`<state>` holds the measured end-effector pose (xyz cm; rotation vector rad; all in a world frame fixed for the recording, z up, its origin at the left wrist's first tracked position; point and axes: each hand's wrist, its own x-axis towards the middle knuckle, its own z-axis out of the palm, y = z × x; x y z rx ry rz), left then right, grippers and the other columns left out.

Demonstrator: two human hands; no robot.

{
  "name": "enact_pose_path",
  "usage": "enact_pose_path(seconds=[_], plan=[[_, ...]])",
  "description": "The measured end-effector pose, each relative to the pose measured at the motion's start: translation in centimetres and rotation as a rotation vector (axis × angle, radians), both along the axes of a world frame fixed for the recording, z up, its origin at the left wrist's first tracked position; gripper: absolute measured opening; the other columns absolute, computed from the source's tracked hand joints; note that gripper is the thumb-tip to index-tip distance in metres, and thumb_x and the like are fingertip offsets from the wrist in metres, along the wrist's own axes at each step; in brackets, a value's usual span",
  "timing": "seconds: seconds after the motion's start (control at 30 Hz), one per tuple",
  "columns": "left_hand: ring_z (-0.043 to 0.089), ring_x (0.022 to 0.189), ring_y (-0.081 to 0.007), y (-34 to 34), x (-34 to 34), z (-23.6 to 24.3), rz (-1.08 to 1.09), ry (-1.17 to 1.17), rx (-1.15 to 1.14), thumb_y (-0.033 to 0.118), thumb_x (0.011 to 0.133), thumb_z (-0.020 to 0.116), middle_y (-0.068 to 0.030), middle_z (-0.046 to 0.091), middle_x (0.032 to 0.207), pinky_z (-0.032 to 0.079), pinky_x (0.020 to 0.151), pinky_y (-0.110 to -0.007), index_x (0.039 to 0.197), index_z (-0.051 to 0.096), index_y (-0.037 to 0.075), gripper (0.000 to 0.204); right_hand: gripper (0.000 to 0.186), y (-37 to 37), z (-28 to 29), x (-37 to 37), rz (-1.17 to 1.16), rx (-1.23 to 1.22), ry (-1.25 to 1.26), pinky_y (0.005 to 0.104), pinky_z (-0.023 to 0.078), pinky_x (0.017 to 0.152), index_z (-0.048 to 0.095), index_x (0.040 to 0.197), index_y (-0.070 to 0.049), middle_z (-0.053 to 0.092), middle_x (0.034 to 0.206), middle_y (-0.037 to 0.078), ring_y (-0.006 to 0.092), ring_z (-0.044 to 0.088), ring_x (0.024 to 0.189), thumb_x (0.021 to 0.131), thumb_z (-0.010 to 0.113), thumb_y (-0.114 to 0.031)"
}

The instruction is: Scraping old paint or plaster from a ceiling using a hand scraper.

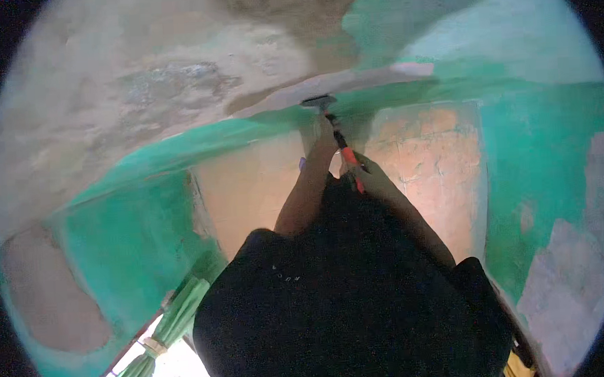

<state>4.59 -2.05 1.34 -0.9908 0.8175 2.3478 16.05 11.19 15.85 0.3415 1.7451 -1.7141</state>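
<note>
While we look up through the head camera, our scraper (331, 125) runs up and away from us, its long axis nearly vertical in the picture: the dark flat blade (318, 101) sits at the top, pressed to the junction where the green painted wall (546, 155) meets the rough grey ceiling (139, 81), and the red-and-black handle slants down toward us. Our right hand (363, 175) is clenched around the lower handle, below the blade; our left hand (323, 143) reaches higher and sits nearer the blade, though we cannot tell whether it grips the shaft or only steadies it. Bare, pale plaster (423, 161) shows chalky and cracked under flaked green paint. Green curtains (179, 318) hang low left.
</note>
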Motion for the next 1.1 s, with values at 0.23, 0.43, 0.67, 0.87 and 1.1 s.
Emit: enact_pose_path(seconds=[0.23, 0.43, 0.67, 0.87, 1.1], plan=[[0.028, 0.037, -0.0103, -2.9, -2.1, 9.7, 0.09, 0.024, -0.057, 0.031, 0.082, 0.035, 0.0027, 0.033, 0.05, 0.024, 0.033, -0.025, 0.073, 0.043, 0.016, 0.02, 0.035, -1.7, 1.0, -1.6, -0.063, -0.511, -0.417, 0.0242, 0.037, 0.042, 0.045, 0.086, -0.007, 0.045, 0.063, 0.001, 0.01, 0.045, 0.052, 0.079, 0.049, -0.041], [0.032, 0.039, -0.0108, -3.9, -1.3, 8.8, 0.255, 0.119, 0.201, 0.033, 0.081, 0.039, 0.0028, 0.034, 0.051, 0.026, 0.034, -0.025, 0.077, 0.043, 0.014, 0.02, 0.033, -3.0, 5.2, -4.0, -0.046, -0.56, -0.547, 0.0197, 0.025, 0.032, 0.036, 0.104, -0.005, 0.037, 0.06, -0.001, 0.0072, 0.035, 0.042, 0.086, 0.035, -0.033], [0.036, 0.042, -0.0118, -6.8, -0.4, 9.0, 0.117, 0.198, -0.04, 0.04, 0.081, 0.043, 0.0013, 0.037, 0.056, 0.031, 0.036, -0.025, 0.085, 0.042, 0.015, 0.026, 0.034, -7.7, 4.9, -0.9, -0.113, -0.426, -0.427, 0.0202, 0.026, 0.032, 0.043, 0.096, -0.008, 0.039, 0.059, -0.002, 0.0069, 0.034, 0.041, 0.085, 0.037, -0.04], [0.03, 0.035, -0.0097, -8.4, -0.5, 10.9, 0.098, 0.072, -0.109, 0.05, 0.08, 0.039, 0.0034, 0.032, 0.049, 0.024, 0.031, -0.025, 0.072, 0.039, 0.016, 0.035, 0.037, -11.6, 7.4, -0.8, -0.133, -0.201, -0.359, 0.0207, 0.024, 0.031, 0.049, 0.091, -0.007, 0.036, 0.054, -0.004, 0.0062, 0.03, 0.037, 0.084, 0.038, -0.042], [0.033, 0.036, -0.0123, -9.4, -0.9, 8.1, 0.116, 0.098, 0.152, 0.047, 0.081, 0.04, 0.0025, 0.033, 0.05, 0.027, 0.033, -0.027, 0.073, 0.038, 0.016, 0.032, 0.036, -14.1, 9.7, -0.1, -0.228, -0.183, -0.352, 0.0188, 0.023, 0.031, 0.046, 0.102, -0.005, 0.039, 0.058, -0.003, 0.0047, 0.031, 0.038, 0.084, 0.041, -0.037]])
